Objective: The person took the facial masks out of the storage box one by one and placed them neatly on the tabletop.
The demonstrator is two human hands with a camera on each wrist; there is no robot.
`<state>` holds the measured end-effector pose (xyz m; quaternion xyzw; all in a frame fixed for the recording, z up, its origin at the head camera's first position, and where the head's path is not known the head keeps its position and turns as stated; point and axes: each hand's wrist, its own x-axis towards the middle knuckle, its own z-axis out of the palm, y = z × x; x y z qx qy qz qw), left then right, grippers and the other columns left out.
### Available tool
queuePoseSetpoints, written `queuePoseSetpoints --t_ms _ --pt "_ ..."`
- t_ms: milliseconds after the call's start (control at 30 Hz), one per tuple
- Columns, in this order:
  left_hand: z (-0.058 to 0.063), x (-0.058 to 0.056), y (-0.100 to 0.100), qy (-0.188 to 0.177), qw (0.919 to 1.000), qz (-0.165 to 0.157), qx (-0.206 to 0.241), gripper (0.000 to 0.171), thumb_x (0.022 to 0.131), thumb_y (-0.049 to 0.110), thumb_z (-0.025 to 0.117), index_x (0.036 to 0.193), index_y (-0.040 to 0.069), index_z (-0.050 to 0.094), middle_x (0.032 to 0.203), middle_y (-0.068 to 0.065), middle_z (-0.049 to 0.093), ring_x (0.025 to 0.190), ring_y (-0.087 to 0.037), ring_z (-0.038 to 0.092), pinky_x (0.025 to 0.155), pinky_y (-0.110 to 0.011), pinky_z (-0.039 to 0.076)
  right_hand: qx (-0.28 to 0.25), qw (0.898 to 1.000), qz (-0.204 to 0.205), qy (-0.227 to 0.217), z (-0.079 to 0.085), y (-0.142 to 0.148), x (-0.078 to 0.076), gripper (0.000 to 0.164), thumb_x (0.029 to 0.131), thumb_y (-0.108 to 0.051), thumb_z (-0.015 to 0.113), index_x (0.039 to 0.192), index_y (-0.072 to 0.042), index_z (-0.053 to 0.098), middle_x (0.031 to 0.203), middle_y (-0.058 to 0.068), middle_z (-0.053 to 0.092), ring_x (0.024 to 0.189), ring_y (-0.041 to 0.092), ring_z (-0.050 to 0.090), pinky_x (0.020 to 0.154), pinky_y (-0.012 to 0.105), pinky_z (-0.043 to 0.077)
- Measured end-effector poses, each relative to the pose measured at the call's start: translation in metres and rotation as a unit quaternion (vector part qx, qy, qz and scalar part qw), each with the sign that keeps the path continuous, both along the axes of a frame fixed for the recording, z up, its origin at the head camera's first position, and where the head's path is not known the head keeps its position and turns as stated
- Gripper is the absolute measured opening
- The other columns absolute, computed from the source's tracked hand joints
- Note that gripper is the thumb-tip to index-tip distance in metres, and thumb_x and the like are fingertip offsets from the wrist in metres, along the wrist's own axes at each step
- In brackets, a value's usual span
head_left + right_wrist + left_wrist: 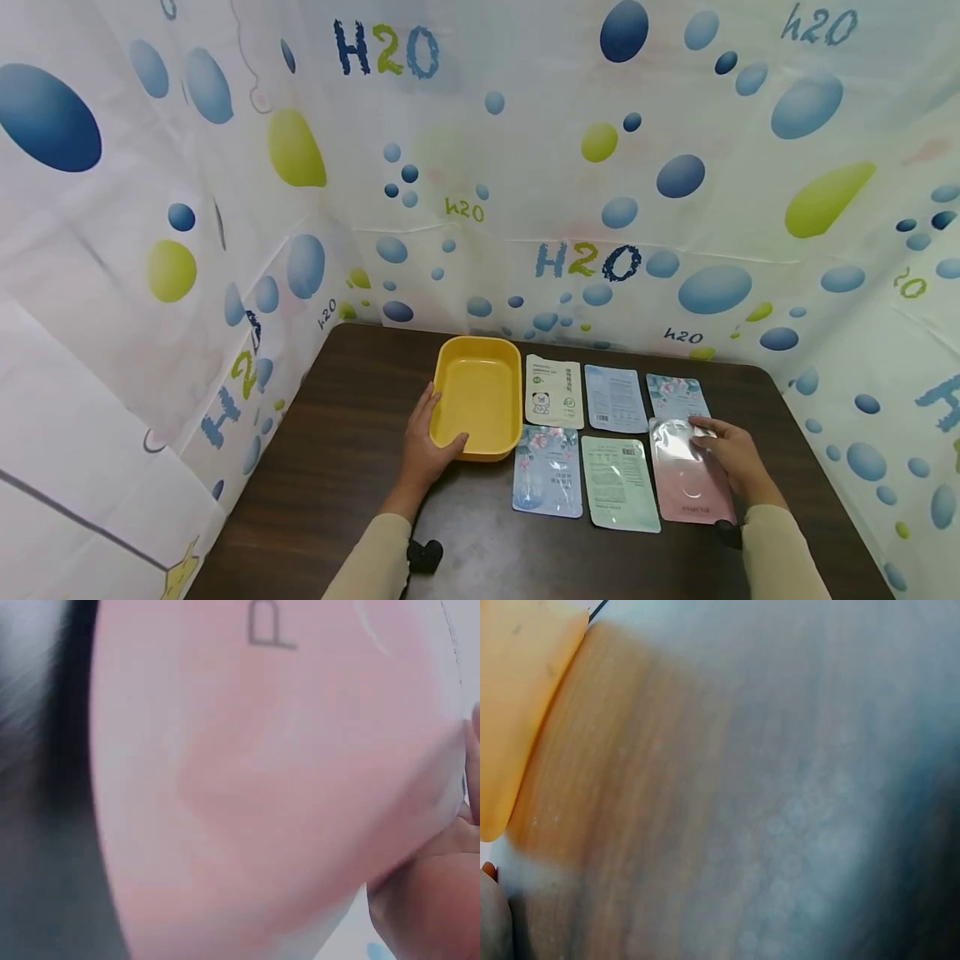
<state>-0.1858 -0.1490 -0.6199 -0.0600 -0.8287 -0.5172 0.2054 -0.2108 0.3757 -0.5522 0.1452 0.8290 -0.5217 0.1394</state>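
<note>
At the near left corner of a yellow plastic basin [483, 396], my left hand [426, 446] grips the rim. Its thumb lies over the near edge, and its fingers run along the left side. My right hand [735, 461] pinches the far end of a glossy pink foil packet [693, 492] between thumb and fingers. The packet looks bent and tilted in the right wrist view, with part of its lettering visible. Just beyond it lies a blue floral packet [675, 392], its near end covered by the pink one. Only a sliver of hand shows in the left wrist view.
On the dark wooden table [330, 467], a panda packet [552, 408], a pale blue packet [615, 400], another blue floral packet [547, 479] and a green packet [620, 492] lie flat right of the basin. A bubble-printed sheet [480, 150] hangs behind the table.
</note>
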Motion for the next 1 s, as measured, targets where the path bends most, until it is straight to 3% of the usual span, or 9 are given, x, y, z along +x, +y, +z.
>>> queuePoseSetpoints --t_ms 333,567,733,1000 --pt "-0.001 0.001 0.001 0.006 1.0 0.002 0.003 0.085 0.076 0.033 0.082 0.147 -0.001 0.051 0.165 -0.009 0.037 0.149 -0.038 0.038 0.117 -0.06 0.034 0.093 0.994 0.053 0.005 -0.015 0.009 0.021 0.057 0.092 -0.007 0.065 0.145 0.007 0.047 0.155 0.04 0.031 0.137 0.055 0.035 0.111 0.068 0.033" --pt "0.002 0.001 0.002 0.009 0.9999 0.007 -0.006 0.084 0.075 0.034 0.082 0.147 0.002 0.051 0.164 -0.009 0.038 0.148 -0.037 0.04 0.115 -0.06 0.035 0.144 0.989 0.035 -0.011 -0.018 0.004 0.026 0.058 0.095 -0.013 0.062 0.148 0.001 0.045 0.157 0.04 0.026 0.139 0.06 0.029 0.113 0.074 0.026" --pt "0.001 0.0 0.002 0.021 0.9997 0.006 -0.008 0.083 0.074 0.033 0.082 0.145 -0.001 0.052 0.163 -0.013 0.04 0.147 -0.039 0.041 0.114 -0.06 0.036 0.174 0.985 0.015 -0.017 -0.016 0.001 0.032 0.066 0.093 -0.018 0.064 0.152 0.0 0.039 0.157 0.041 0.024 0.135 0.061 0.031 0.111 0.076 0.028" --pt "0.0 -0.001 0.001 0.025 0.9996 0.011 -0.008 0.085 0.073 0.032 0.083 0.146 0.001 0.052 0.163 -0.012 0.04 0.147 -0.037 0.041 0.116 -0.051 0.036 0.21 0.978 0.0 0.001 -0.019 -0.003 0.037 0.068 0.091 -0.016 0.061 0.153 0.001 0.037 0.157 0.04 0.028 0.136 0.06 0.034 0.11 0.076 0.029"
